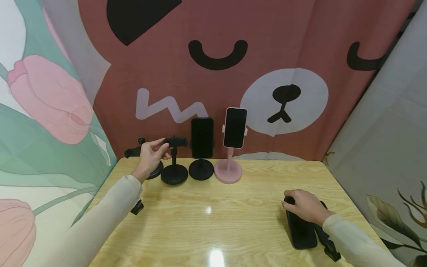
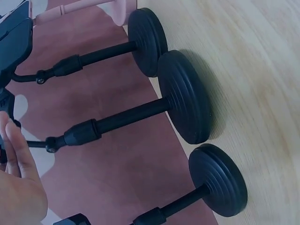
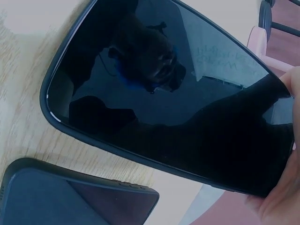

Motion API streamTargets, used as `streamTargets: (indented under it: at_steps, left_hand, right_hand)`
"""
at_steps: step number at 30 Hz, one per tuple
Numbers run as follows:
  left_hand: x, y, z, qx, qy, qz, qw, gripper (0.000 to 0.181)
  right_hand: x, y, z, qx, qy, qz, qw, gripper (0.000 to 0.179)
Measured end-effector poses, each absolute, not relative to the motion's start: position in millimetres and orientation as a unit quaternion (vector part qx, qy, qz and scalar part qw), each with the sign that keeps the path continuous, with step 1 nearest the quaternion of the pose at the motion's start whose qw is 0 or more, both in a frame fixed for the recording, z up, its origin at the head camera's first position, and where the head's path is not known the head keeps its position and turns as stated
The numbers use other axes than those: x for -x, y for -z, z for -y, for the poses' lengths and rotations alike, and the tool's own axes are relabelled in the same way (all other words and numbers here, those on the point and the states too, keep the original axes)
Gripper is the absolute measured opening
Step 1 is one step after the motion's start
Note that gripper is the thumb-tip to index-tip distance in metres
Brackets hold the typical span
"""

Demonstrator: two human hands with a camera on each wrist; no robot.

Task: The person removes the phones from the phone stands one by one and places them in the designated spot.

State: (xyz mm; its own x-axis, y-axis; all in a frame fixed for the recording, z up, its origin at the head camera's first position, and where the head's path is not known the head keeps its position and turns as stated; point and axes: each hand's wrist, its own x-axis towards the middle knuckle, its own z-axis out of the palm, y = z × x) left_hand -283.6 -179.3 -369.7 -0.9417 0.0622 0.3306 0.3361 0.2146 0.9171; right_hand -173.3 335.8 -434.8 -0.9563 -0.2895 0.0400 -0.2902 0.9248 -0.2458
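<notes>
My left hand [image 1: 151, 155] pinches the left end of the holder on a black phone stand [image 1: 174, 174], whose holder carries no phone. Partly behind that hand is another black phone stand [image 1: 132, 152]. To the right, a third black stand [image 1: 201, 171] bears an upright phone [image 1: 202, 138], and a pink stand [image 1: 228, 172] bears a phone in a pink case [image 1: 235, 128]. At the right, my right hand [image 1: 305, 204] grips the far end of a black phone [image 3: 164, 103], its glossy screen up. A second dark phone [image 3: 70, 197] lies beside it, partly under the forearm.
The stands line the back edge of the light wooden table [image 1: 213, 215]. Right behind them hangs a brown cartoon bear curtain [image 1: 213, 89]. Floral cloth [image 1: 50, 96] hangs at the left, and a pale curtain [image 1: 393, 129] closes the right side.
</notes>
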Motion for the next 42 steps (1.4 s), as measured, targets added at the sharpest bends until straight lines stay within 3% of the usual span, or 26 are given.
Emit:
streamTargets:
  at_steps: [13,21,27,42]
  left_hand:
    - [283,373,193,0.116,0.595,0.790,0.090,0.053]
    - [282,372,197,0.114,0.593,0.793,0.080,0.052]
    - [281,372,200,0.108,0.586,0.800,0.075,0.052]
    - [278,374,201,0.102,0.581,0.804,0.066,0.053]
  right_hand:
    - [179,437,-335,-0.148,-0.131,0.980,0.006,0.033]
    - [188,439,-338,-0.125,-0.159,0.978,-0.051,0.019]
    - [193,445,-347,-0.113,-0.199,0.971,-0.075,0.022]
    - [201,462,-366,-0.118,-0.209,0.969,-0.060,0.022]
